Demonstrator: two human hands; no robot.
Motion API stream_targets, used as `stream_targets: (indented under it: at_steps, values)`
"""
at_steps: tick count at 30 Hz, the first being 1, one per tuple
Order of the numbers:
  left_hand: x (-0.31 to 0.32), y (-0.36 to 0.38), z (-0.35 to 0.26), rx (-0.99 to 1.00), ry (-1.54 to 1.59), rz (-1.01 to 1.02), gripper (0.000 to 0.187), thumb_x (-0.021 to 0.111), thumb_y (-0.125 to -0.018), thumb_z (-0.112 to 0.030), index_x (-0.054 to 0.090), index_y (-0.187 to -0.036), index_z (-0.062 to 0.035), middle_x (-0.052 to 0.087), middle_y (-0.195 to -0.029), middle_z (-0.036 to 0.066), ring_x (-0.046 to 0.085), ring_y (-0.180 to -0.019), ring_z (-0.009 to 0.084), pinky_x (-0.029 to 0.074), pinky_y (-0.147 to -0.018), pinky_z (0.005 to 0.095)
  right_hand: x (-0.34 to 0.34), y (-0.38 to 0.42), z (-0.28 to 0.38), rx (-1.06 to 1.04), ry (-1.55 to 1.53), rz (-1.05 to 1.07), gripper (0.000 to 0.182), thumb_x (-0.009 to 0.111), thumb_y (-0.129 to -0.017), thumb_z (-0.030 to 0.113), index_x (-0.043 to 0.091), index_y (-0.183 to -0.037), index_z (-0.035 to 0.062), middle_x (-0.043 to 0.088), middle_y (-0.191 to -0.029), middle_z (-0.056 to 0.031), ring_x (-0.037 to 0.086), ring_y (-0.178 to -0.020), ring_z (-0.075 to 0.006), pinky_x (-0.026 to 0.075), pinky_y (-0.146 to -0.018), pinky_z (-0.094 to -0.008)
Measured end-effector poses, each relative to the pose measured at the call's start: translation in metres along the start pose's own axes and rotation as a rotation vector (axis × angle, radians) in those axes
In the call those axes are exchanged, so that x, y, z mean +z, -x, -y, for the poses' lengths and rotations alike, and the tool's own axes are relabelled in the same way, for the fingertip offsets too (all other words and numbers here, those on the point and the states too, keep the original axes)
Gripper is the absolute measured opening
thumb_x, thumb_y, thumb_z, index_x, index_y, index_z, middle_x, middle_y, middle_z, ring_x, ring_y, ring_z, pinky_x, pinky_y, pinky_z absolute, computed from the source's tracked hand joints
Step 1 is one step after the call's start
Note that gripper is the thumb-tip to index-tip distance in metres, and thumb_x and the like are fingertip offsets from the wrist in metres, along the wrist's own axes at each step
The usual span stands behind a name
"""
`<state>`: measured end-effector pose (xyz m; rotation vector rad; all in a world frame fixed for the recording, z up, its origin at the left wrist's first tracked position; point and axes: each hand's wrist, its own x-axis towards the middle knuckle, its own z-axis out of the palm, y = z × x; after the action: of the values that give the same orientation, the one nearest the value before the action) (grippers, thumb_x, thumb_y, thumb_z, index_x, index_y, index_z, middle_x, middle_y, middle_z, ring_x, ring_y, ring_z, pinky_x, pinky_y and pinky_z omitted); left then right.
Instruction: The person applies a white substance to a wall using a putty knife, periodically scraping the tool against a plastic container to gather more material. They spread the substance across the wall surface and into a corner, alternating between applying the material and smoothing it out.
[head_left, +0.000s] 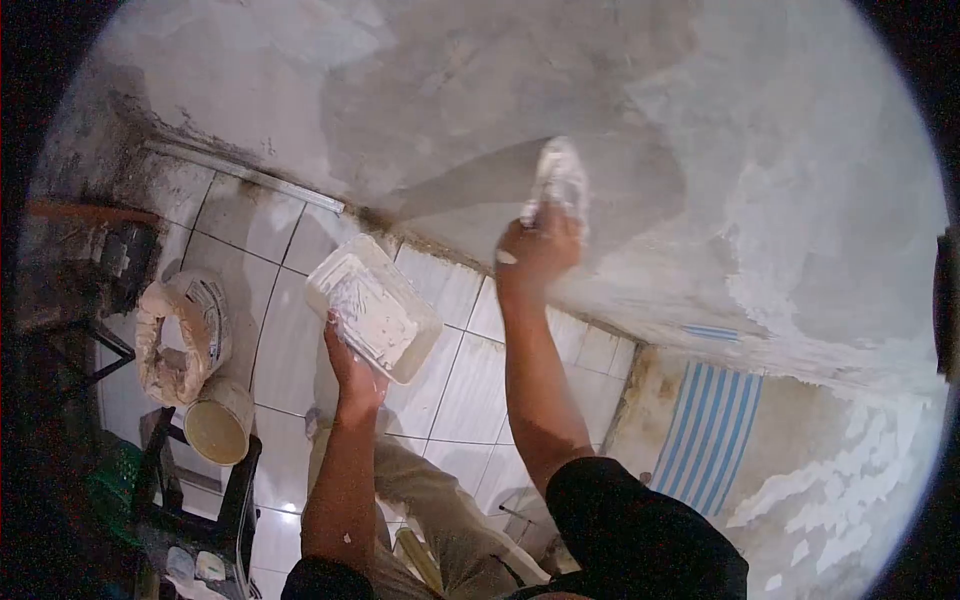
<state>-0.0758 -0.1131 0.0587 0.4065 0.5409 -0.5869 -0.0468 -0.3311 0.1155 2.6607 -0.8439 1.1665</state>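
My left hand [355,370] grips the near side of a shallow white plastic tub [418,290], with the thumb over its edge. White putty [375,305] is smeared across the inside of this tub, which is tilted towards me. Closed around a putty-covered spreading blade [560,165], my right hand [542,248] is raised in front of the wall [640,70]. Motion blurs the blade, and my fingers hide its handle. Damp-looking grey patches and paler coated areas mark the wall surface around it.
White floor tiles [240,240] lie below. On the left are an open bag [160,365], a round bucket [218,430], a dark stool [240,490] and a green basket [115,490]. A blue-and-white striped cloth [705,430] hangs at the right.
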Motion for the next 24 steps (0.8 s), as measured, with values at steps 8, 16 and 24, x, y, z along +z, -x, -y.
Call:
stream_targets:
  at_steps: [8,16,24]
  values:
    - [0.0,-0.007,0.002,-0.064,0.035,-0.109,0.063,0.037,-0.089,-0.05,0.033,-0.135,-0.0069,0.043,-0.132,0.011,0.042,-0.121,0.0296,0.033,-0.102,0.043,-0.02,0.035,-0.021,0.064,-0.111,0.194,0.032,0.062,-0.059,0.002,0.06,-0.091,0.0004,0.06,-0.078,-0.0172,0.059,-0.075,-0.035,0.045,-0.066,-0.0461]
    - [-0.003,-0.009,0.005,-0.085,0.038,-0.127,0.066,0.04,-0.087,-0.053,0.033,-0.134,-0.0069,0.042,-0.133,0.012,0.041,-0.122,0.0303,0.032,-0.102,0.044,0.023,0.032,-0.04,0.0,-0.001,-0.004,0.021,0.059,-0.062,0.004,0.061,-0.082,0.0025,0.056,-0.067,-0.0129,0.056,-0.061,-0.0299,0.045,-0.057,-0.0371]
    - [-0.009,-0.007,0.007,-0.106,0.049,-0.078,0.064,0.04,-0.087,-0.053,0.036,-0.132,-0.008,0.044,-0.13,0.011,0.044,-0.118,0.03,0.035,-0.1,0.0438,-0.006,0.052,-0.078,0.06,-0.145,0.239,0.027,0.055,-0.069,0.004,0.063,-0.095,-0.0016,0.064,-0.085,-0.0213,0.06,-0.082,-0.0394,0.049,-0.074,-0.0402]
